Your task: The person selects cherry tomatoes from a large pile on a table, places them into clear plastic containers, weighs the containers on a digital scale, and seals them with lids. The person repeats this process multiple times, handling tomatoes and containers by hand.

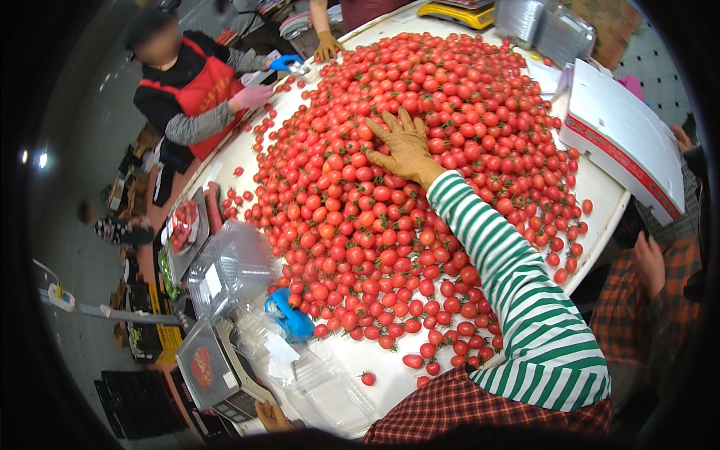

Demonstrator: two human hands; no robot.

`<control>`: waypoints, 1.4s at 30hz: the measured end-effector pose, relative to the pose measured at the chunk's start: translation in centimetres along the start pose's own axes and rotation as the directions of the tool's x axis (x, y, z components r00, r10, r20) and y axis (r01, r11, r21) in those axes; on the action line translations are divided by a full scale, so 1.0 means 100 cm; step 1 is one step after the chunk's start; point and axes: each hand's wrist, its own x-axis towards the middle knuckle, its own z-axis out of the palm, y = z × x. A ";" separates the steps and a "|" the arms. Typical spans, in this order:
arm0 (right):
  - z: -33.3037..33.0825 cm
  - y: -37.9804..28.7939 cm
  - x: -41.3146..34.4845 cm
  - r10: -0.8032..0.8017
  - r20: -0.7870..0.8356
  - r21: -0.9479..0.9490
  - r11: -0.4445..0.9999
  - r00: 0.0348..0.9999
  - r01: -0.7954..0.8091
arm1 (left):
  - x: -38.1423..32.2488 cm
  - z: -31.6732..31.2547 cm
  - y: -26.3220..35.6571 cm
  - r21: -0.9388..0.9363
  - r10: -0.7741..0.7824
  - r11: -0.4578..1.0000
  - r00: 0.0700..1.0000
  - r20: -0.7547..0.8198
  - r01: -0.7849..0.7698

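Observation:
A large heap of small red tomatoes [360,214] with green stems covers the white table [388,360]. My right hand [405,146], in a tan glove, lies spread on top of the heap with its fingers apart. At the bottom edge, my left hand [273,417], gloved alike, shows only in part beside a digital scale [239,402]; whether it grips anything is hidden. On that scale stands a clear plastic box [205,365] with some red content. Near it lie an empty clear plastic tray [337,396], a blue tape dispenser [295,320] and stacked clear containers [228,270].
Across the table at left, a person in a red apron [197,90] wears one blue and one pink glove. Another person's gloved hand [327,46] rests at the far edge. A yellow scale [455,16] and a white carton [624,135] stand along the table's far and right sides.

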 end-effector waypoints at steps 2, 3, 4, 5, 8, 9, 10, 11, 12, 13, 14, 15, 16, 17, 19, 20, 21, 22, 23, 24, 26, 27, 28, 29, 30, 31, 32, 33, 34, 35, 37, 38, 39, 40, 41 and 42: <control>-0.003 -0.020 -0.020 -0.204 0.023 -0.041 0.978 0.979 0.205 | -0.010 -0.011 -0.006 0.021 0.049 0.999 0.999 -0.013 -0.049; -0.005 -0.026 -0.035 -0.296 0.034 -0.065 0.952 0.954 0.298 | -0.012 -0.013 -0.009 0.030 0.076 0.997 0.997 -0.009 -0.076; -0.004 -0.027 -0.051 -0.392 0.022 -0.108 0.914 0.920 0.392 | -0.023 -0.004 0.012 0.030 0.045 0.999 0.999 0.005 -0.045; -0.003 -0.027 -0.066 -0.445 0.046 -0.067 0.892 0.894 0.447 | -0.026 0.004 0.018 0.050 0.029 0.998 1.000 0.012 -0.030; -0.005 -0.018 -0.119 -0.437 0.217 0.045 0.898 0.873 0.438 | -0.034 0.003 0.018 0.114 -0.024 0.993 0.996 0.082 0.015; -0.015 -0.011 -0.129 -0.420 0.208 0.063 0.907 0.884 0.416 | -0.032 0.011 0.022 0.108 -0.051 0.994 0.988 0.148 0.035; -0.026 -0.008 -0.139 -0.399 0.211 -0.014 0.912 0.892 0.411 | -0.028 0.019 0.027 0.105 -0.076 0.993 0.973 0.216 0.055; -0.027 -0.007 -0.148 -0.394 0.270 -0.014 0.911 0.879 0.413 | -0.032 0.019 0.032 0.115 -0.109 0.990 0.958 0.266 0.081; -0.027 -0.006 -0.156 -0.386 0.328 -0.015 0.911 0.862 0.413 | -0.037 0.018 0.038 0.116 -0.153 0.985 0.956 0.251 0.127; -0.034 -0.003 -0.167 -0.359 0.388 -0.037 0.914 0.849 0.404 | -0.040 0.023 0.045 0.110 -0.193 0.979 0.947 0.256 0.170; -0.036 0.000 -0.180 -0.423 0.369 -0.041 0.882 0.827 0.470 | -0.042 0.027 0.052 0.106 -0.233 0.971 0.936 0.264 0.212; -0.046 -0.009 -0.184 -0.391 0.432 -0.040 0.892 0.813 0.450 | -0.047 0.029 0.056 0.095 -0.269 0.963 0.929 0.254 0.253; -0.047 -0.008 -0.191 -0.388 0.424 0.009 0.905 0.818 0.425 | -0.051 0.029 0.057 0.065 -0.256 0.967 0.928 0.269 0.248; -0.047 -0.007 -0.198 -0.385 0.416 0.059 0.915 0.823 0.399 | -0.053 0.026 0.051 0.034 -0.230 0.973 0.930 0.288 0.230; -0.056 -0.010 -0.211 -0.360 0.381 0.069 0.929 0.851 0.362 | -0.039 0.021 0.038 -0.030 -0.148 0.986 0.932 0.331 0.167; -0.061 -0.011 -0.218 -0.342 0.361 0.071 0.938 0.868 0.340 | -0.026 0.015 0.017 -0.022 -0.047 0.998 0.960 0.276 0.055; -0.066 -0.016 -0.224 -0.361 0.311 0.137 0.932 0.879 0.334 | -0.019 0.009 0.010 0.003 -0.021 1.000 0.971 0.238 0.021; -0.073 -0.021 -0.231 -0.375 0.258 0.202 0.922 0.890 0.330 | -0.012 0.002 0.003 0.029 0.007 1.000 0.979 0.201 -0.013; -0.080 -0.028 -0.238 -0.384 0.204 0.265 0.907 0.901 0.326 | -0.008 -0.003 -0.004 0.055 0.038 0.997 0.985 0.166 -0.047; -0.089 -0.037 -0.246 -0.353 0.152 0.325 0.900 0.923 0.291 | -0.012 0.000 0.011 0.108 0.036 0.993 0.990 0.136 -0.051; -0.098 -0.051 -0.266 -0.326 0.075 0.356 0.892 0.942 0.280 | 0.002 -0.008 -0.018 0.399 0.108 0.893 0.959 0.261 -0.209; -0.103 -0.061 -0.276 -0.311 0.031 0.374 0.885 0.950 0.277 | 0.010 -0.012 -0.040 0.522 0.134 0.800 0.936 0.326 -0.296; -0.108 -0.072 -0.285 -0.289 0.020 0.391 0.883 0.957 0.258 | 0.016 -0.011 -0.073 0.564 0.335 0.679 0.882 0.331 -0.470; -0.114 -0.079 -0.297 -0.266 0.046 0.384 0.895 0.963 0.229 | 0.021 -0.009 -0.084 0.515 0.275 0.756 0.909 0.312 -0.405; -0.119 -0.085 -0.306 -0.251 0.068 0.379 0.902 0.966 0.208 | 0.024 -0.008 -0.090 0.462 0.212 0.823 0.933 0.290 -0.331; -0.125 -0.091 -0.315 -0.235 0.089 0.373 0.909 0.968 0.187 | 0.023 -0.005 -0.082 0.403 0.147 0.880 0.951 0.274 -0.252; -0.131 -0.098 -0.324 -0.193 0.110 0.380 0.915 0.975 0.139 | 0.020 0.000 -0.074 0.325 0.210 0.902 0.947 0.243 -0.283; -0.133 -0.101 -0.333 -0.180 0.095 0.365 0.921 0.979 0.134 | 0.025 0.000 -0.073 0.315 0.185 0.911 0.947 0.263 -0.266; -0.133 -0.101 -0.345 -0.162 0.086 0.347 0.930 0.983 0.123 | 0.031 -0.001 -0.076 0.306 0.156 0.920 0.945 0.289 -0.246; -0.134 -0.104 -0.352 -0.145 0.077 0.329 0.937 0.986 0.113 | 0.034 -0.001 -0.077 0.297 0.126 0.928 0.941 0.314 -0.224; -0.145 -0.117 -0.360 -0.099 0.151 0.320 0.946 0.984 0.046 | 0.029 -0.002 -0.055 0.378 0.140 0.885 0.930 0.338 -0.271; -0.148 -0.123 -0.362 -0.089 0.178 0.323 0.946 0.980 0.027 | 0.025 -0.003 -0.053 0.382 0.205 0.869 0.932 0.299 -0.314; -0.148 -0.129 -0.366 -0.078 0.208 0.325 0.946 0.975 0.007 | 0.019 -0.005 -0.052 0.389 0.265 0.851 0.928 0.260 -0.352; -0.147 -0.134 -0.368 -0.087 0.206 0.362 0.932 0.975 0.006 | 0.014 -0.008 -0.049 0.391 0.362 0.807 0.894 0.265 -0.443; -0.147 -0.138 -0.368 -0.078 0.209 0.350 0.937 0.975 0.000 | 0.015 -0.007 -0.053 0.419 0.439 0.728 0.838 0.324 -0.543; -0.147 -0.141 -0.368 -0.078 0.222 0.344 0.939 0.972 -0.004 | 0.014 -0.008 -0.061 0.448 0.495 0.639 0.780 0.382 -0.625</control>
